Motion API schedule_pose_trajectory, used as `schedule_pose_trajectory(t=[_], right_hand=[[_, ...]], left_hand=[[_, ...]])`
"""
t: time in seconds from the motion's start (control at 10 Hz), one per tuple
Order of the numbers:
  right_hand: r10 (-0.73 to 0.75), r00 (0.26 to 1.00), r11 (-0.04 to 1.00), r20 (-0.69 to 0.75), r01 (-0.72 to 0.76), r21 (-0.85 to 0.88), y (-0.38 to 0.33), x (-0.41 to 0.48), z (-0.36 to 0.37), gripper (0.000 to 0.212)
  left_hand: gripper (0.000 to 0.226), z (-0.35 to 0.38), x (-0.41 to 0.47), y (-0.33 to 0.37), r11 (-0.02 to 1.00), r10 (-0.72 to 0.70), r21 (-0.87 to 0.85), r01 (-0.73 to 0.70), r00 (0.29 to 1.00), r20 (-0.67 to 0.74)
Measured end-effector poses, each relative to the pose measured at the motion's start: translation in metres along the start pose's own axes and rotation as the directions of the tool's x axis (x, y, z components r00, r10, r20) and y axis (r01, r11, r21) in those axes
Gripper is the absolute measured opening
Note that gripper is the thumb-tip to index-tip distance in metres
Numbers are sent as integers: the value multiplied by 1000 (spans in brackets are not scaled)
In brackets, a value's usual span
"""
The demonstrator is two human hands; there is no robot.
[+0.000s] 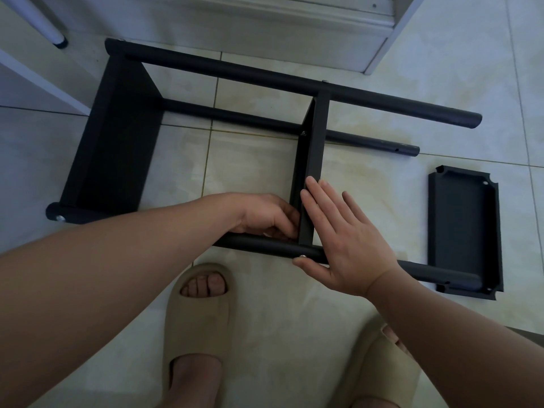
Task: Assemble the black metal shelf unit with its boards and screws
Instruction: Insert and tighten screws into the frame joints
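I look down at a pale tiled floor. The black shelf unit lies on its side on it, right in front of my feet. It has long round poles that run from left to right.

A wide end board is joined to the poles at the left. A thinner middle board stands on edge between the far pole and the near pole. One loose board lies flat on the floor to the right. The right end of the near pole sits over its bottom edge.

White furniture stands at the far side of the floor.

My two tan slippers are at the bottom, just beside the near pole.

My right hand is flat, with its fingers straight. The fingers press on the edge of the middle board, and the thumb touches the near pole.

My left hand is on the other side of that board, where it meets the near pole. Its fingers are curled in against the board. I cannot tell if they hold anything.

A small silver screw sits in the near pole, just beside my right thumb. Another screw shows at the pole's left end.
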State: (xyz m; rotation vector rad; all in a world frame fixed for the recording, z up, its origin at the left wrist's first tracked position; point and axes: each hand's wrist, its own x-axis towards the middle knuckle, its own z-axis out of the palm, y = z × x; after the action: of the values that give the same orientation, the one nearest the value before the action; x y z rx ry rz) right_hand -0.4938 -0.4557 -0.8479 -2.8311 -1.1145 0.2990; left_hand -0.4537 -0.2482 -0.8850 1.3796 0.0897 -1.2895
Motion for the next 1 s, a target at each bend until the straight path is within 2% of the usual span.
schedule_pose_trajectory(t=[0.2,0.4,0.5,1.0], right_hand=[[-1,1000,1000,3,1,-4,-1,0,-1,95],[-3,1000,1000,-6,3,-2,0,0,0,94],[-2,1000,1000,-6,2,-3,-1,0,0,94],[-3,1000,1000,-13,4,4,0,0,-1,94]], left_hand=[[20,1,1,1,999,-23,-24,22,999,-27],[25,2,1,1,989,-66,129,70,997,-40],[14,1,1,0,988,-55,138,63,997,-60],[20,1,0,0,1000,3,-5,-3,1000,-6]])
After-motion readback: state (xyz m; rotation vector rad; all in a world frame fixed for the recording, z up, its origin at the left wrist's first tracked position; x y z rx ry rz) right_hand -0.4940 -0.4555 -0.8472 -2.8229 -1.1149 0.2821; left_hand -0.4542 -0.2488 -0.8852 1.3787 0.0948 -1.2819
